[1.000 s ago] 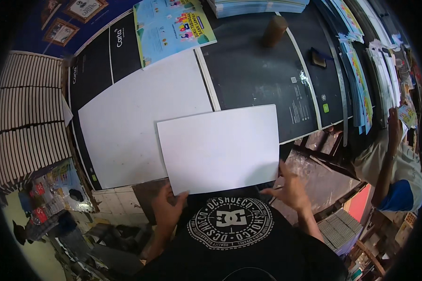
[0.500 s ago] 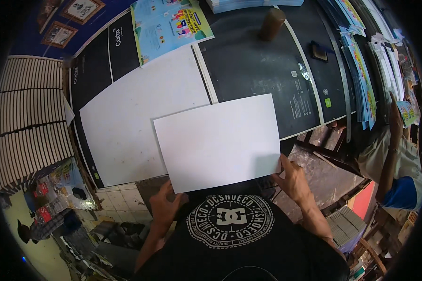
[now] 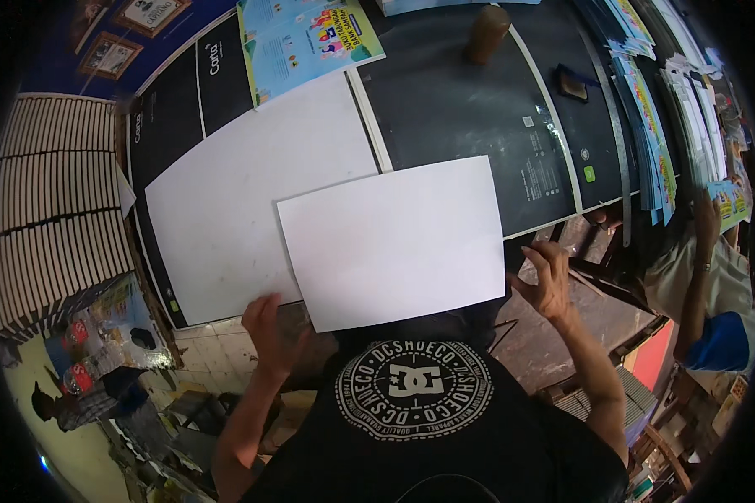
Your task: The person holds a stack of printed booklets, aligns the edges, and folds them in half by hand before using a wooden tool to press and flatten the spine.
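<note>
A blank white sheet (image 3: 394, 243) lies across the near table edge, its lower part overhanging toward my body and its left side overlapping a larger white sheet (image 3: 226, 201). Just off its lower left corner is my left hand (image 3: 270, 335), slightly blurred, thumb and fingers apart with nothing between them. To the right of the sheet, clear of its edge, hovers my right hand (image 3: 549, 281). Its fingers are curved and spread, and it holds nothing.
Black boards (image 3: 453, 109) cover the table. A brown bottle-like container (image 3: 486, 35), a dark-handled tool (image 3: 572, 84) and blue printed sheets (image 3: 310, 46) lie beyond. Tall stacks of blocks (image 3: 54, 184) stand left. At right, another person's hand (image 3: 707, 216) is by colourful prints (image 3: 730, 201).
Both hands have let go of the white sheet's sides and moved outward, the left to the left, the right to the right and upward. The sheet stays in nearly the same place.
</note>
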`<state>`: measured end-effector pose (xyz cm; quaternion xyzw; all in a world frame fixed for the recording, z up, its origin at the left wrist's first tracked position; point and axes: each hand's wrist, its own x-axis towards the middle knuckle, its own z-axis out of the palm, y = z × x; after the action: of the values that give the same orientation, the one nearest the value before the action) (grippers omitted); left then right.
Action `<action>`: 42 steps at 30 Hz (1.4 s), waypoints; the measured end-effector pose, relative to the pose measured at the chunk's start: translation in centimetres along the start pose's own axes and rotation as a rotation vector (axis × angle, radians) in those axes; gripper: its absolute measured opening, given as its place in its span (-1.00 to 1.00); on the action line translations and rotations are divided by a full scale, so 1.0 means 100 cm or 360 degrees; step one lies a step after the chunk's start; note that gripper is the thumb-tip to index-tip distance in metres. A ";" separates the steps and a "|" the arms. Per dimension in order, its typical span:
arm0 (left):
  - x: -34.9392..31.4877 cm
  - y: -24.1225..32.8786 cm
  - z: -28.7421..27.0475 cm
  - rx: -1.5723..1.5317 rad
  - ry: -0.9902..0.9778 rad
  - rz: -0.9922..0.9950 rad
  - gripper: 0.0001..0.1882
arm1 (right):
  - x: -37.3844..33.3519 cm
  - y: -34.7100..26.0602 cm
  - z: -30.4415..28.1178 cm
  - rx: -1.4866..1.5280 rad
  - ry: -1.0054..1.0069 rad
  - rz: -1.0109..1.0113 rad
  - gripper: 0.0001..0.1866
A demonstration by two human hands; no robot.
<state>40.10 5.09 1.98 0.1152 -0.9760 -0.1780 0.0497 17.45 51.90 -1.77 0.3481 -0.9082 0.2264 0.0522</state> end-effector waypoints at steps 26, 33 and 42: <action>0.067 0.009 0.021 0.0220 0.0102 0.0477 -0.55 | 0.081 -0.004 0.007 -0.0048 -0.0040 -0.0440 -0.33; 0.074 0.013 0.021 0.0172 0.0126 0.0444 -0.62 | 0.087 -0.006 0.003 -0.0139 -0.0011 -0.0486 -0.44; 0.076 0.008 0.020 0.0134 0.0116 0.0426 -0.62 | 0.092 -0.003 0.009 -0.0024 0.0038 -0.0460 -0.44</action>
<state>32.28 4.68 0.84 -0.0075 -0.9868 -0.1245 0.1036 10.81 45.71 -0.14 0.4722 -0.8496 0.2138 0.0975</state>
